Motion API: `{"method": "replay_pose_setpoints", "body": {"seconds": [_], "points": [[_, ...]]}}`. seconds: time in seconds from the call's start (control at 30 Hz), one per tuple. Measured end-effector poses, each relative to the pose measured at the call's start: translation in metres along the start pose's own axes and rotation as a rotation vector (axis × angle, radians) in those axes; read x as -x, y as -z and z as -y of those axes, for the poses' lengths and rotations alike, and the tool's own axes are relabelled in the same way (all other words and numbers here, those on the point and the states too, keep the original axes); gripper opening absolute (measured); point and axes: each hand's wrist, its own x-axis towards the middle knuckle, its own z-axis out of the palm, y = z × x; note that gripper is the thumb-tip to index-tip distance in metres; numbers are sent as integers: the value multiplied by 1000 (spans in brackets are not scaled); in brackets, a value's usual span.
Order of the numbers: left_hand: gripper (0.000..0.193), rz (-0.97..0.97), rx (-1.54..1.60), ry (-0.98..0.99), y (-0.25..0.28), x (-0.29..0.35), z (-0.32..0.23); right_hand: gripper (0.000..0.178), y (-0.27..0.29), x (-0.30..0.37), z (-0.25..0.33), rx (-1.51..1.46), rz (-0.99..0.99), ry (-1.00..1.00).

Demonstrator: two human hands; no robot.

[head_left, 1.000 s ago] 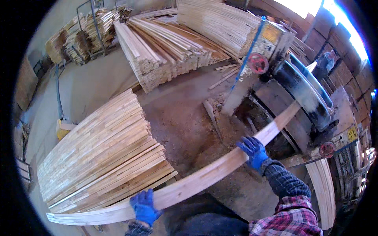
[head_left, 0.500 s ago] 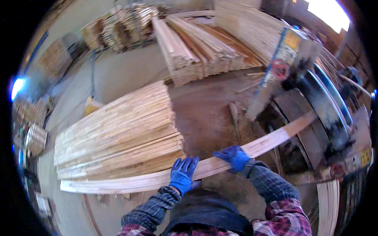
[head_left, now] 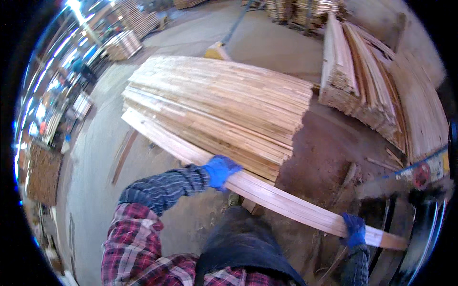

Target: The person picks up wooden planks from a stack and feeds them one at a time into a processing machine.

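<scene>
The person's blue-gloved left grip (head_left: pixel 222 171) and right grip (head_left: pixel 354 229) both clasped a long pale board (head_left: pixel 286 204) alongside stacked lumber (head_left: pixel 214 109), its right end near a machine (head_left: pixel 422 175). Much was already piled; this piece was held, not yet laid down.

Upper-left glare (head_left: pixel 74 5); slight blur (edges bowed)

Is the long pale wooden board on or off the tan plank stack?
Off: the board runs beside the stack, held in blue-gloved left hand and right hand.
</scene>
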Motion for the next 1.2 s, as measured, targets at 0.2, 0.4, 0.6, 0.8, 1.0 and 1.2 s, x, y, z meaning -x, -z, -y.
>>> {"method": "replay_pose_setpoints", "body": {"seconds": [0.2, 0.4, 0.6, 0.8, 1.0, 1.2], "points": [[108, 124, 133, 6, 27, -43, -85, 72, -25, 8, -6, -21, -168, -53], [115, -64, 230, -83, 15, -89, -160, 92, -3, -151, 173, -384, -93, 233], [122, -201, 270, -95, 18, -37, -92, 105, -34, -102, 96, -379, 29, 30], [110, -235, -20, 178, 15, 83, 79, 100, -15, -46, 45, -106, -90, 36], [105, -67, -75, 253, 7, 56, 77, 98, -7, -44, 38, 57, -147, -45], [106, 33, 11, 301, 18, 7, -21, 91, -4, -109, 102, -370, -32, 12]]}}
